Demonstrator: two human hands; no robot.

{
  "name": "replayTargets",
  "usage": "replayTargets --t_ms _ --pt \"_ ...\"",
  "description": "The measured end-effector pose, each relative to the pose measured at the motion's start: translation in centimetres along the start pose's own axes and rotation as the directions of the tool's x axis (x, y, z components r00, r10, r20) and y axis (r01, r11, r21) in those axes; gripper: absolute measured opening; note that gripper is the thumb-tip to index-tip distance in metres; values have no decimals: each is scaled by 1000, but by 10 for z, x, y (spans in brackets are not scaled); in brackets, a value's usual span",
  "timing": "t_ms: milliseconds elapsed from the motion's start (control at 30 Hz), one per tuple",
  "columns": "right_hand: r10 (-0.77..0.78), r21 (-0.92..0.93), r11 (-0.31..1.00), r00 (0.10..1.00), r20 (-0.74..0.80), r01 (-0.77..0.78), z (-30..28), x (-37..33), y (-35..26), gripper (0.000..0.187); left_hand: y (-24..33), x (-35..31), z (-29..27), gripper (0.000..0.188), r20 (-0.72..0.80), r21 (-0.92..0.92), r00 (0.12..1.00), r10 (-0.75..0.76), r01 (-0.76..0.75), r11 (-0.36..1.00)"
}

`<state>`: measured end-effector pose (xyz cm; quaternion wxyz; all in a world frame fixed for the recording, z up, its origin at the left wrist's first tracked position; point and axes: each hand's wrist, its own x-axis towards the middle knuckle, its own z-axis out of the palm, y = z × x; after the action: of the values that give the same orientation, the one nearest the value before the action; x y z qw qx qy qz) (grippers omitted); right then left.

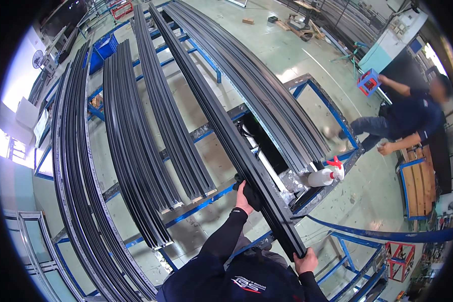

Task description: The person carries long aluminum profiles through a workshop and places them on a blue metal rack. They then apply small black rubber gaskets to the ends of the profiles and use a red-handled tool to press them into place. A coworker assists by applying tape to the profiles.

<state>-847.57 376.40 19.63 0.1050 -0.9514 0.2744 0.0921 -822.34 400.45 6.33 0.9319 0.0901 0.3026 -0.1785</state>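
Note:
A long black metal profile point(211, 113) runs from the far side of the rack down to my body. Near its close end my right hand point(306, 261) is closed around the profile's edge. Farther up, my left hand point(243, 199) presses a black cloth point(254, 200) against the profile's side, its fingers partly hidden by the cloth. Just right of the profile, a white spray bottle point(321, 177) with a red trigger head lies tilted on the rack.
Bundles of dark profiles point(131, 131) lie on the blue rack frame to the left, with more profiles point(267, 90) at the right. A blue crate point(104, 46) sits at the far left. On the right, another person point(412, 121) carries a small blue and red crate point(368, 82).

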Motion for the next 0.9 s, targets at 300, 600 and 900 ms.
replayTargets --t_ms 300,600,900 --pt "-54 -78 994 974 221 73 -7 2 0 51 -6 -4 6 42 -51 -3 998 30 -30 1000" --pt "-76 24 997 977 201 73 -7 -3 0 50 -7 3 -3 41 -52 19 998 29 -28 999" --pt "-58 31 998 979 196 53 -6 -3 -3 48 -5 -2 2 42 -92 43 996 6 -2 999"
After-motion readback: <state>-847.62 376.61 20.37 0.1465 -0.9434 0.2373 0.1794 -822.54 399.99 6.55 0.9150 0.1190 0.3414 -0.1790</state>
